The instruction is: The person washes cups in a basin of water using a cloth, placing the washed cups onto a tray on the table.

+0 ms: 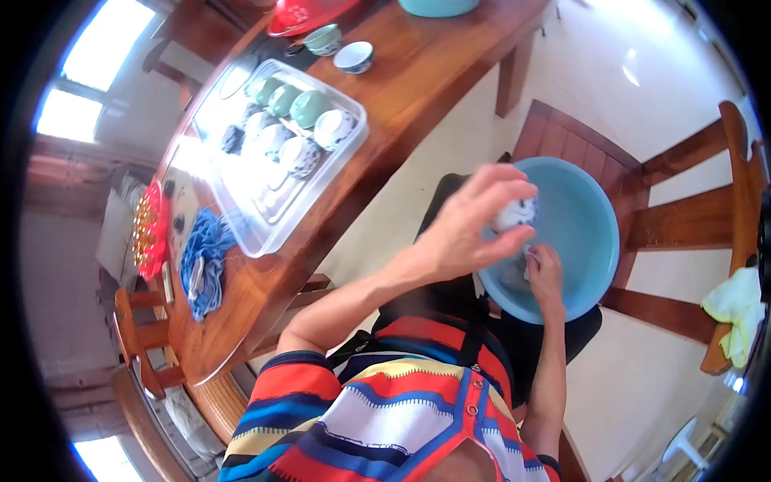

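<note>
My left hand (pixel 470 221) is closed around a small white cup (pixel 518 214) with a dark pattern, holding it above the left side of a round blue basin (pixel 606 233). My right hand (pixel 546 273) is lower, over the near part of the basin. Its fingers are pinched on a small pale item (pixel 528 259), whose kind I cannot tell. The basin contains cloudy water, and a whitish shape shows under my right hand.
On the wooden table (pixel 401 120) at left, a clear plastic tray (pixel 273 237) holds several upturned cups (pixel 299 157). A bowl (pixel 353 56), blue cloth (pixel 207 261) and red tray (pixel 150 229) are around it. A wooden chair (pixel 683 225) stands at right with a pale cloth (pixel 735 309).
</note>
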### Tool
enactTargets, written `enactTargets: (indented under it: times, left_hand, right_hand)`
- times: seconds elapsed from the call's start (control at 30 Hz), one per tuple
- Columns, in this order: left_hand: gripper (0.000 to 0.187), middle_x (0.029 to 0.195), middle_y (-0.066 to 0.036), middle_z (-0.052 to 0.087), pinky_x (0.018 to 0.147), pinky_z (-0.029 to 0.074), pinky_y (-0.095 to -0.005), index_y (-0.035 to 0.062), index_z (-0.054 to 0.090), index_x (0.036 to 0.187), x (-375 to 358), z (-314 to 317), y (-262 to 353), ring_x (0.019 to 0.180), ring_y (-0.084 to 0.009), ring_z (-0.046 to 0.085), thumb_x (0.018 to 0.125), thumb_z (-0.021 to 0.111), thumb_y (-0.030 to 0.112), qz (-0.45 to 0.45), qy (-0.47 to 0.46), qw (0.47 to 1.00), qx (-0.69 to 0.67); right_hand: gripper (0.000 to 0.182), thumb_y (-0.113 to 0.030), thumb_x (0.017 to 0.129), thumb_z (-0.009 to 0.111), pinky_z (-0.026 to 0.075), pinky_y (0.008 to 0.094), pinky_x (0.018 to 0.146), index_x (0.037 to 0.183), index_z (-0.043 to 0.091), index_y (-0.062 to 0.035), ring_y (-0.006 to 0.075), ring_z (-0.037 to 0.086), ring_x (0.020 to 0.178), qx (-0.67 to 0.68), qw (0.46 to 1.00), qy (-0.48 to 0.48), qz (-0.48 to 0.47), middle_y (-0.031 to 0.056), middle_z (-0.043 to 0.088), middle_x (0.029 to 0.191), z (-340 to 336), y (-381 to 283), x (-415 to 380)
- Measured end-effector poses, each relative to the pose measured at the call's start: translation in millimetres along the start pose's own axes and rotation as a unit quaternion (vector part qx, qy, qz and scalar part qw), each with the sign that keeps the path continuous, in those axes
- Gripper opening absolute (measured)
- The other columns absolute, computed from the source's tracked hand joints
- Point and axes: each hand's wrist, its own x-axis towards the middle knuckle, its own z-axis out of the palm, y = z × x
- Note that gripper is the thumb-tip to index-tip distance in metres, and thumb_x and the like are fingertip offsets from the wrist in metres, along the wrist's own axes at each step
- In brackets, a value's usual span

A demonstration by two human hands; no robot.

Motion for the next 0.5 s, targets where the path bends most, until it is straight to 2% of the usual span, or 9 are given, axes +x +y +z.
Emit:
enactTargets:
  times: [0.07,0.13,0.2,0.27,0.3,0.33,0.37,0.4,0.5]
  left_hand:
    - [0.038,0.114,-0.014,0.049,0.084,0.043,-0.0356,0.0036,0.053,0.110,-3,-42,21,0.101,-0.0256,0.051,0.074,0.064,0.009,-0.006,0.019,0.997,0.072]
    - [0.038,0.114,-0.012,0.049,0.084,0.042,-0.0372,0.0023,0.053,0.109,-11,-81,26,0.103,-0.0233,0.050,0.073,0.065,0.008,0.003,0.079,0.987,0.142]
    - [0.037,0.111,-0.012,0.052,0.082,0.044,-0.0332,0.0055,0.055,0.106,-21,-120,33,0.100,-0.0252,0.053,0.071,0.067,0.005,-0.012,0.171,0.959,0.225]
    - [0.035,0.112,-0.010,0.051,0.081,0.045,-0.0303,0.0050,0.056,0.107,-32,-167,26,0.102,-0.0199,0.052,0.073,0.066,0.002,-0.047,0.244,0.935,0.252]
    - [0.034,0.108,-0.008,0.055,0.077,0.046,-0.0262,0.0049,0.056,0.110,-39,-194,19,0.095,-0.0150,0.055,0.077,0.063,0.002,-0.103,0.287,0.924,0.230]
    - [0.038,0.095,-0.009,0.062,0.068,0.047,-0.0214,0.0022,0.050,0.119,-44,-219,18,0.082,-0.0112,0.057,0.083,0.059,0.012,-0.143,0.296,0.921,0.209]
    - [0.038,0.092,-0.007,0.062,0.066,0.047,-0.0212,0.0029,0.052,0.118,-52,-247,5,0.081,-0.0097,0.056,0.083,0.061,0.014,-0.168,0.318,0.913,0.194]
    - [0.036,0.091,-0.006,0.061,0.066,0.045,-0.0200,0.0036,0.055,0.115,-57,-268,-1,0.079,-0.0077,0.056,0.082,0.062,0.014,-0.200,0.317,0.875,0.306]
    - [0.037,0.091,-0.005,0.061,0.066,0.045,-0.0204,0.0049,0.057,0.113,-90,-328,-51,0.080,-0.0073,0.056,0.079,0.066,0.018,-0.225,0.292,0.862,0.347]
  right_hand:
    - [0.009,-0.003,0.075,0.057,0.042,0.0411,0.072,0.084,0.055,-0.0012,0.0340,0.053,0.083,0.003,1.000,-0.003,-0.007,0.0149,0.058,0.084,0,-4,1]
    - [0.009,-0.003,0.075,0.057,0.042,0.0411,0.072,0.084,0.055,-0.0012,0.0340,0.053,0.082,0.002,1.000,-0.001,-0.010,0.0149,0.058,0.083,0,-6,2]
    - [0.008,-0.003,0.076,0.057,0.042,0.0409,0.072,0.083,0.055,-0.0011,0.0338,0.053,0.082,-0.006,1.000,-0.010,0.005,0.0148,0.058,0.082,1,-8,0]
    - [0.008,-0.004,0.076,0.057,0.042,0.0408,0.071,0.083,0.055,-0.0011,0.0338,0.053,0.082,-0.006,1.000,-0.011,0.009,0.0149,0.058,0.082,2,-6,-2]
    - [0.008,-0.004,0.076,0.058,0.042,0.0406,0.071,0.083,0.056,-0.0011,0.0339,0.053,0.081,-0.007,1.000,-0.012,0.014,0.0149,0.058,0.082,3,-5,-3]
    - [0.008,-0.004,0.076,0.058,0.042,0.0406,0.071,0.083,0.056,-0.0011,0.0339,0.053,0.081,-0.006,1.000,-0.013,0.012,0.0149,0.058,0.082,3,-5,-2]
    - [0.009,-0.004,0.076,0.058,0.042,0.0405,0.071,0.084,0.056,-0.0010,0.0341,0.054,0.081,-0.001,1.000,-0.008,0.013,0.0151,0.058,0.082,3,-5,-2]
    - [0.009,-0.005,0.076,0.058,0.042,0.0405,0.070,0.084,0.056,-0.0010,0.0343,0.054,0.081,0.004,1.000,-0.004,0.014,0.0153,0.058,0.082,4,-6,-3]
    - [0.010,-0.006,0.076,0.058,0.042,0.0406,0.070,0.085,0.057,-0.0011,0.0345,0.054,0.081,0.006,0.999,-0.016,0.028,0.0158,0.059,0.082,4,-5,-2]
